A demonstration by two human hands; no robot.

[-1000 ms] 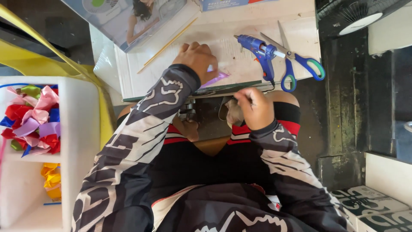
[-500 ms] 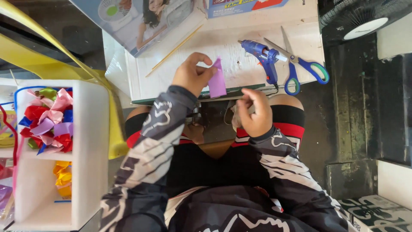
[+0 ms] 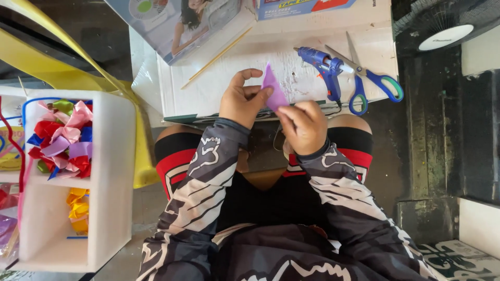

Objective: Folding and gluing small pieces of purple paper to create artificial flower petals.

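Observation:
A small purple ribbon piece [image 3: 273, 91], folded to a point, stands between both hands above the near edge of the white work board [image 3: 219, 86]. My left hand [image 3: 242, 101] pinches its left side with thumb and fingers. My right hand [image 3: 304, 125] grips its lower right end. Both hands hover over my lap, in front of the board.
A blue glue gun [image 3: 325, 67] and blue-handled scissors [image 3: 372, 78] lie on the board's right part, a thin wooden stick [image 3: 216, 57] at its left. A white foam box [image 3: 78, 182] at my left holds several coloured ribbon flowers. Yellow ribbon [image 3: 62, 52] trails across the upper left.
My left hand lifted the purple ribbon off the board and drew it toward me. My right hand rose from my lap and took hold of its lower end.

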